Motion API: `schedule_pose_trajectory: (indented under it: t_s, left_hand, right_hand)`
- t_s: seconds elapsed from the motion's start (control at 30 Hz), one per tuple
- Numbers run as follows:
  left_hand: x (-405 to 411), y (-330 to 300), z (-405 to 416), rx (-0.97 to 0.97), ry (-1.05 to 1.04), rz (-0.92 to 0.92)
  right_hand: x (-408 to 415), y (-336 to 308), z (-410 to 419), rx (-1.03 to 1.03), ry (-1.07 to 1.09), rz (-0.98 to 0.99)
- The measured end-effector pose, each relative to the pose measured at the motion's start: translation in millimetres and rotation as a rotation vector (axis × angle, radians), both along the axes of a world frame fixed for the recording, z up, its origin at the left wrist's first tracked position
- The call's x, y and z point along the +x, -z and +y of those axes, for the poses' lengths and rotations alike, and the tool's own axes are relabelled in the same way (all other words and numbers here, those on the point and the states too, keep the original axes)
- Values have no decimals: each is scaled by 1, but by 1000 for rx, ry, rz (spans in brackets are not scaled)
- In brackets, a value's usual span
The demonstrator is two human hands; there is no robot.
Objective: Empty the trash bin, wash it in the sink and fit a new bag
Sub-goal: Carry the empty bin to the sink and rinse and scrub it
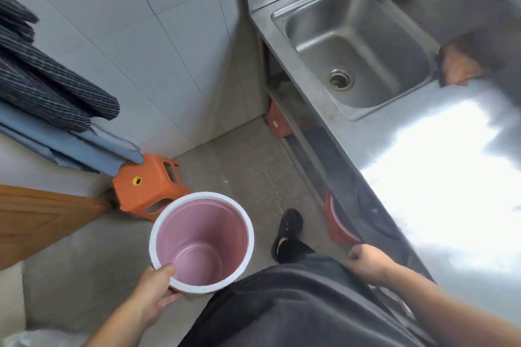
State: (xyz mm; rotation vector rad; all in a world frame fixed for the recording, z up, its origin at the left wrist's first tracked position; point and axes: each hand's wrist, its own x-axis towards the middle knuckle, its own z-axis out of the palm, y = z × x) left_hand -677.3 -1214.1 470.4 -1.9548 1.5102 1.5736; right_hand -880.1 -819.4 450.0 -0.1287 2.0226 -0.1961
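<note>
- Trash bin (202,242), pink inside w/ white rim, lower centre of frame, upright, empty, no bag, held above the floor.
- Left hand (156,287) grips bin's near rim: thumb inside, fingers curled under the outside.
- Right hand (366,260) lower right, beside steel table (439,155) edge; fingers curled loosely, grasping nothing.
- Sink (363,45) upper right, basin empty.
- Orange stool (146,183) just beyond bin, by wall.

floor (84,262): orange stool (146,186) | steel counter (423,149): sink (361,48)
</note>
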Motion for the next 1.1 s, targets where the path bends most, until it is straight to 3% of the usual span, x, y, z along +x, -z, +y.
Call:
schedule_pose_trajectory:
  t_s: [0.2,0.37,0.53,0.8,1.1]
  left_hand:
    - [-102,-17,-52,-31,-40,49]
    - [-177,-26,-82,-36,18,134]
    - [-261,-53,-116,-37,92,258]
    - [-388,-143,-191,41,385,509]
    - [-507,-223,-194,283,629,711]
  right_hand:
    - [-119,-29,-85,-121,12,52]
    - [-172,-42,-136,-201,43,88]
    - [-185,-34,-159,-153,136,67]
    - [-180,-31,-200,8,353,93]
    - [-203,-51,-261,-72,453,173]
